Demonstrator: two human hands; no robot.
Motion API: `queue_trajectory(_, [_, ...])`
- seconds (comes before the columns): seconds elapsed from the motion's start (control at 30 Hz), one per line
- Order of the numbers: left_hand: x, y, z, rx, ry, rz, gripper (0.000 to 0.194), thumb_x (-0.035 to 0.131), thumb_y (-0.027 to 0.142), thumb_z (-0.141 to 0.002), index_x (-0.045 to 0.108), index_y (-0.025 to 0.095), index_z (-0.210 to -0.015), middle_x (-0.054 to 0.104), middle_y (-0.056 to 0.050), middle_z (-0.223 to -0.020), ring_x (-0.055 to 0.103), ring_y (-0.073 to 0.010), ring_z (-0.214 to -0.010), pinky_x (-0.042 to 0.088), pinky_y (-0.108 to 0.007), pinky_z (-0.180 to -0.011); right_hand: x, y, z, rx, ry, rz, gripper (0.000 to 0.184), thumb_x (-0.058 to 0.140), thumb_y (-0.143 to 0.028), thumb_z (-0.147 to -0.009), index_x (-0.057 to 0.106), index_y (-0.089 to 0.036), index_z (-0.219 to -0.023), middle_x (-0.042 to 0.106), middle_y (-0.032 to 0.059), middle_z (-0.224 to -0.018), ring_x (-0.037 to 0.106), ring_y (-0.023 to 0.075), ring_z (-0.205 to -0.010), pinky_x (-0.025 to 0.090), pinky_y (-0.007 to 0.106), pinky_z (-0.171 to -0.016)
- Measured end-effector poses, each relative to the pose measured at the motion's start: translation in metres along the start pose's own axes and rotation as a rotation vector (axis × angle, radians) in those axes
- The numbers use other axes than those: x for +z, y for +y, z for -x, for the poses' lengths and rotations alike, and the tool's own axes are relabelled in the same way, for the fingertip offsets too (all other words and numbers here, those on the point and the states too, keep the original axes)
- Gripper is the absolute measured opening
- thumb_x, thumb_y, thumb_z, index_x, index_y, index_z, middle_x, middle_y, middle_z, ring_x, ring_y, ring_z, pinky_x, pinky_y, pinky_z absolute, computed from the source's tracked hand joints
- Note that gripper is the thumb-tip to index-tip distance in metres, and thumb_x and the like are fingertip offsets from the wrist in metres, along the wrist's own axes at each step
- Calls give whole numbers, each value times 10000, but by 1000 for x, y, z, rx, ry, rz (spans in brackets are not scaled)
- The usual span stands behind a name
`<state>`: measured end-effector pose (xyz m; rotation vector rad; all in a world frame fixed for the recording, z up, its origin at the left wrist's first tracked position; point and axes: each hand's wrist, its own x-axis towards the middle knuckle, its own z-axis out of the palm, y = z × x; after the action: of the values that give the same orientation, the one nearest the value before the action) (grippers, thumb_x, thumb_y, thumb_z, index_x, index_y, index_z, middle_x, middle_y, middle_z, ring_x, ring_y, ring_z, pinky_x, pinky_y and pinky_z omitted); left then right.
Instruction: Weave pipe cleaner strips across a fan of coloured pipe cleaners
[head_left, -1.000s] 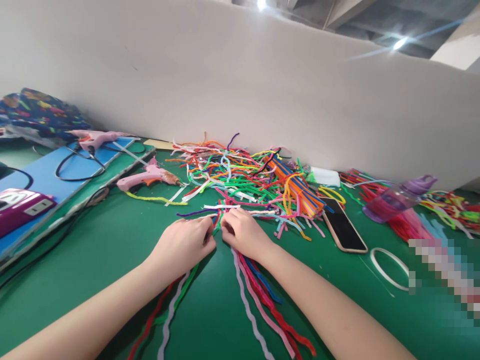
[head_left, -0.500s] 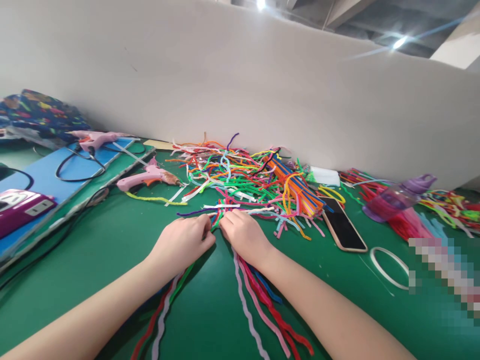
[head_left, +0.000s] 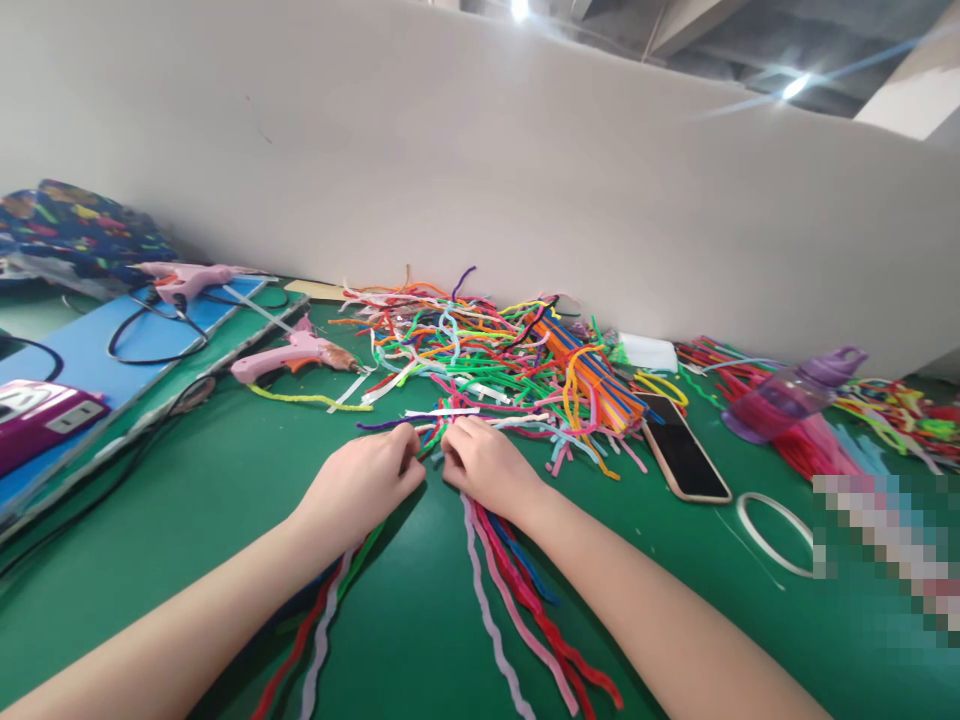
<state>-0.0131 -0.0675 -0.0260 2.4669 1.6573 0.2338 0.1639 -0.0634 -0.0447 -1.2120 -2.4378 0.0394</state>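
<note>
My left hand [head_left: 375, 468] is closed around several pipe cleaners, and red, pale lilac and green tails [head_left: 328, 610] trail from it toward me. Across a narrow gap, my right hand [head_left: 484, 460] grips another group; its lilac, pink, red and blue tails [head_left: 517, 590] fan out over the green table. Just beyond my fingers, the strands meet in a small multicoloured bunch [head_left: 439, 432]. A white strip [head_left: 442, 412] lies across that bunch. My knuckles hide how the strands cross between my fingertips.
Behind the hands lies a tangled heap of pipe cleaners [head_left: 480, 345], with an orange and blue bundle [head_left: 585, 370]. A pink glue gun [head_left: 289, 355] rests at left, near a blue board [head_left: 67, 330]. At right are a phone [head_left: 686, 450], white ring [head_left: 772, 535] and purple bottle [head_left: 795, 395].
My hands have drawn slightly apart, widening the gap between the fingers. The tails held on both sides have shifted only a little.
</note>
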Motion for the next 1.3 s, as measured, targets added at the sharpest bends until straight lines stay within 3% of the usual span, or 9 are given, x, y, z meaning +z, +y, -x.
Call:
queue_trajectory(0.33, [-4, 4, 3, 49, -15, 76, 231, 406, 409, -855, 579, 256, -845, 629, 12, -698, 561, -167, -596, 297, -260, -535, 1, 2, 1, 31, 63, -154, 118, 466, -98, -862, 531, -177, -805, 546, 41, -819, 499, 179, -825, 435, 299, -785])
queue_trajectory(0.5, [-5, 3, 3, 50, -37, 93, 186, 454, 386, -830, 601, 272, -837, 610, 27, -682, 561, -163, -615, 295, -254, -539, -1, 2, 2, 17, 83, -219, 100, 484, -101, -850, 552, -174, -840, 577, 49, -841, 530, 185, -847, 449, 307, -814])
queue_trajectory(0.63, [-5, 2, 3, 49, -17, 78, 216, 466, 442, -827, 525, 238, -791, 594, 23, -684, 546, -166, -607, 290, -256, -529, -4, 2, 4, 66, 219, -302, 183, 409, -97, -874, 572, -170, -912, 607, 66, -910, 560, 186, -909, 448, 310, -852])
queue_trajectory(0.77, [-5, 3, 3, 129, -7, 71, 172, 470, 397, -836, 491, 229, -804, 593, 22, -706, 549, -162, -626, 317, -255, -557, -5, 6, 4, 179, 325, -366, 215, 393, -91, -874, 589, -179, -867, 621, 49, -862, 574, 176, -874, 447, 304, -829])
queue_trajectory(0.97, [-2, 2, 3, 185, 1, 51, 157, 460, 358, -854, 535, 234, -915, 628, 13, -760, 587, -176, -682, 356, -262, -592, -3, 11, 4, 172, 175, -369, 103, 584, -113, -760, 631, -188, -813, 628, 23, -856, 570, 173, -867, 439, 304, -827])
queue_trajectory(1.1, [2, 0, 2, 167, -6, 35, 259, 435, 357, -868, 538, 243, -1077, 664, -7, -825, 621, -191, -710, 382, -270, -595, -6, 14, 6, 161, 56, -383, 153, 641, -152, -734, 645, -190, -882, 638, 21, -904, 571, 173, -877, 440, 314, -829])
queue_trajectory(1.3, [3, -1, 2, 189, -10, 57, 329, 415, 380, -884, 549, 265, -1162, 694, -32, -1006, 666, -208, -822, 449, -275, -632, -10, 12, 5, 181, 42, -394, 212, 705, -198, -715, 633, -185, -914, 637, 29, -927, 568, 184, -903, 445, 327, -835])
